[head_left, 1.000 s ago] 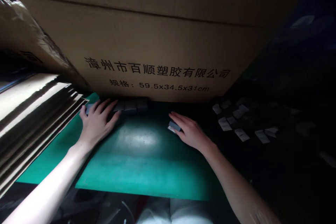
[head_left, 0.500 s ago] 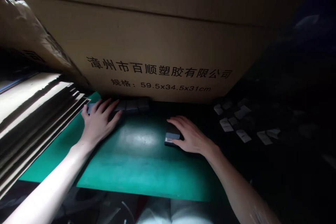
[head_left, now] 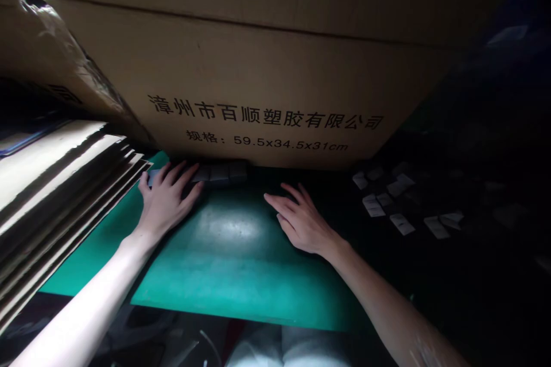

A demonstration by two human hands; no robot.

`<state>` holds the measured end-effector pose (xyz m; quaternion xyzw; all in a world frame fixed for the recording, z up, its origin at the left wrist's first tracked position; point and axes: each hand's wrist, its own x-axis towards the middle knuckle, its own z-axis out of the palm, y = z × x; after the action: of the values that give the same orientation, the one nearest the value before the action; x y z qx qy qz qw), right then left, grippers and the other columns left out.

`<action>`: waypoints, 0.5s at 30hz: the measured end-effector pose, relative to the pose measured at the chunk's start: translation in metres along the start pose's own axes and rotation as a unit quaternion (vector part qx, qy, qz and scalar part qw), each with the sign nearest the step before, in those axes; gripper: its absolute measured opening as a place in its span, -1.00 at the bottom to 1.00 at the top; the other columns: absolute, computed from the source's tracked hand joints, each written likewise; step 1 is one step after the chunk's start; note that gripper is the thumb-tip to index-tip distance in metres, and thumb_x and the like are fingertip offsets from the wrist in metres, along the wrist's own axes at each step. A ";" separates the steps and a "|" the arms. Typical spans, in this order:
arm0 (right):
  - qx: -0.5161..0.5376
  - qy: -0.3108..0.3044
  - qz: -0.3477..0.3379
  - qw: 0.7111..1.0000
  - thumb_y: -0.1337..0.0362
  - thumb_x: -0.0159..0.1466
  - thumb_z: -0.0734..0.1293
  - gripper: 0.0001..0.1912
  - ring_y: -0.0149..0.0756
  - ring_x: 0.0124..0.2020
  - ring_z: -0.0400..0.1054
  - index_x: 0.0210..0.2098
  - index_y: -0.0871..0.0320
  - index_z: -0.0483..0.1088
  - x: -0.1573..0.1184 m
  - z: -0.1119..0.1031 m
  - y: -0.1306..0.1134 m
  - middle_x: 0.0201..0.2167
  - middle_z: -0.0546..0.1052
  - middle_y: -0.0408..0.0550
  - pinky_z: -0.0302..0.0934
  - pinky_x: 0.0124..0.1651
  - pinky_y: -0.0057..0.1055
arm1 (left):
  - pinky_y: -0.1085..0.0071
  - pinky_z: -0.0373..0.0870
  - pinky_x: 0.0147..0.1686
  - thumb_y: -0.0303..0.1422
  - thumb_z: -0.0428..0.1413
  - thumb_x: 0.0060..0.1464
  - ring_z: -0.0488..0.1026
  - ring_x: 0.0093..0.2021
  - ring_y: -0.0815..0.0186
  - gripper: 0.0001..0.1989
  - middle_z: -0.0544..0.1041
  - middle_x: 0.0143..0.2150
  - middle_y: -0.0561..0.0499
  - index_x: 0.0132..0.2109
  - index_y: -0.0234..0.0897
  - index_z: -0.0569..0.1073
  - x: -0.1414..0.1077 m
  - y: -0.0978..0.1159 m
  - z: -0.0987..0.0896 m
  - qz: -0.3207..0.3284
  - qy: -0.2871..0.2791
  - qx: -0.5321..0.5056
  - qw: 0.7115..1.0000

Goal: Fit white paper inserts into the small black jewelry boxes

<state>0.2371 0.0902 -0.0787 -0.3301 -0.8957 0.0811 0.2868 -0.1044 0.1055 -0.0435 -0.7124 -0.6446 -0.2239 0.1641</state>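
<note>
My left hand (head_left: 166,203) lies with its fingers spread over the left part of a row of small dark grey boxes (head_left: 228,172), against the foot of a big carton. Its fingers cover some of the row, and a lighter grey end (head_left: 152,176) shows between thumb side and fingers. My right hand (head_left: 303,221) is over the green table mat (head_left: 241,281), to the right of the row. Its fingers are stretched out and apart, and nothing shows in them; the space under the palm is hidden.
The brown carton (head_left: 275,80) with black print walls off the back. Stacked cardboard sheets (head_left: 64,200) stand at the left. Several small pale pieces (head_left: 373,205) lie scattered in the dark at the right. The mat's front edge is close to my lap.
The small grey box that was under my right hand is out of sight there, and the fingers have spread. My left hand has stayed on the row. The view has shifted slightly.
</note>
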 end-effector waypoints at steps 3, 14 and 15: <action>-0.039 0.056 0.047 0.997 0.33 0.46 0.14 -0.43 0.01 0.49 -0.08 0.44 0.07 0.07 0.004 0.001 0.004 0.33 0.36 0.03 -0.08 0.45 0.31 | -0.33 -0.32 0.38 -0.05 -0.05 0.36 -0.08 0.51 -0.21 -0.46 0.29 0.43 -0.24 0.33 -0.19 0.43 -0.003 0.002 -0.004 -0.011 0.022 0.018 1.000; -0.037 0.162 0.109 0.980 0.40 0.40 0.26 -0.72 -0.07 0.07 0.39 0.02 0.17 0.54 0.059 0.024 0.021 -0.02 0.55 0.12 0.39 0.17 -0.10 | -0.52 -0.21 0.26 0.00 -0.11 0.37 -0.02 0.46 -0.31 -0.40 0.17 0.47 -0.26 0.45 -0.03 0.22 -0.014 0.037 -0.013 -0.069 -0.036 0.046 0.996; -0.028 0.156 0.108 0.981 0.41 0.40 0.26 -0.72 -0.08 0.08 0.39 0.02 0.17 0.55 0.070 0.030 0.017 -0.01 0.55 0.11 0.38 0.19 -0.11 | -0.53 -0.19 0.25 0.01 -0.10 0.37 0.02 0.44 -0.31 -0.39 0.21 0.45 -0.29 0.44 -0.04 0.24 -0.011 0.038 -0.011 -0.066 -0.043 0.051 0.996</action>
<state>0.1856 0.1494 -0.0768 -0.4413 -0.8011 0.0336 0.4029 -0.0686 0.0864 -0.0379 -0.6677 -0.7074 -0.1706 0.1571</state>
